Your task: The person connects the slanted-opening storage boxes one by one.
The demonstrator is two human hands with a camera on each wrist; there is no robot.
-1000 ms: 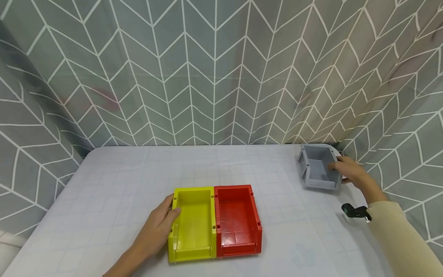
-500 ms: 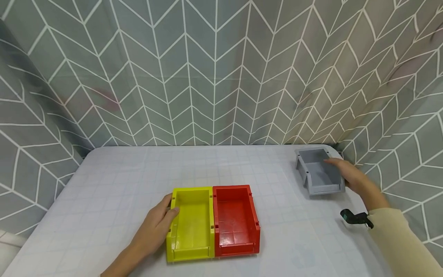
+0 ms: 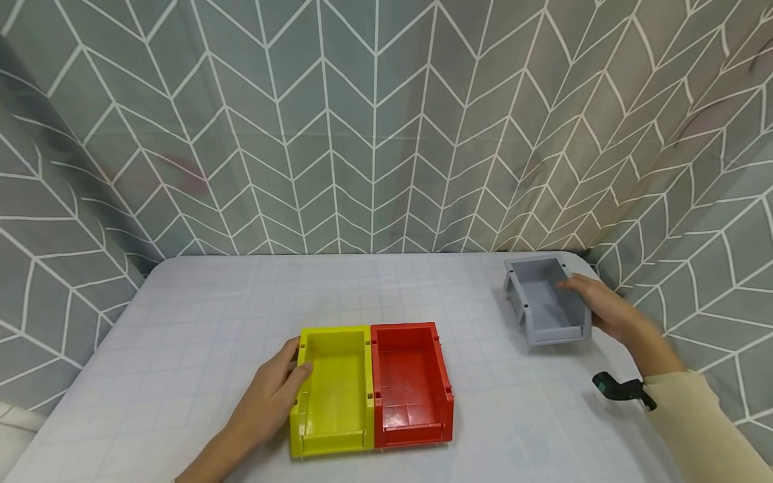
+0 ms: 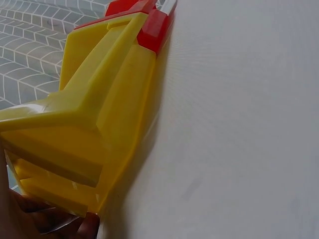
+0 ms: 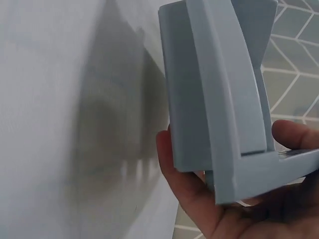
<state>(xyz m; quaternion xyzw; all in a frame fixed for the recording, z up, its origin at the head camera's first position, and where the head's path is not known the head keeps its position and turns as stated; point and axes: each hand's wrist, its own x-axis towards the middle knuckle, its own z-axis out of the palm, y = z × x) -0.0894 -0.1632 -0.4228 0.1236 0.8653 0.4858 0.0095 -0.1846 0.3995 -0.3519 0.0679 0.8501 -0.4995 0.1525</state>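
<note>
A yellow storage bin (image 3: 335,389) and a red storage bin (image 3: 410,382) stand side by side on the table, their walls touching. My left hand (image 3: 272,396) grips the yellow bin's left wall, thumb over the rim; in the left wrist view its fingertips (image 4: 89,225) show at the bin's lower edge. At the back right, my right hand (image 3: 604,305) holds a grey storage bin (image 3: 549,305) by its right wall, thumb inside. The right wrist view shows the grey bin (image 5: 224,99) raised off the table, its shadow beside it and fingers curled underneath. All three bins look empty.
A white cloth with a faint grid covers the table (image 3: 199,335). Behind it and at both sides hangs a grey curtain (image 3: 374,134) with white chevron lines. A black strap-like piece (image 3: 622,389) sticks out from the right sleeve (image 3: 694,409).
The grey bin has lifted and shifted a little left and toward me in my right hand. The yellow and red bins have slid very slightly left with my left hand.
</note>
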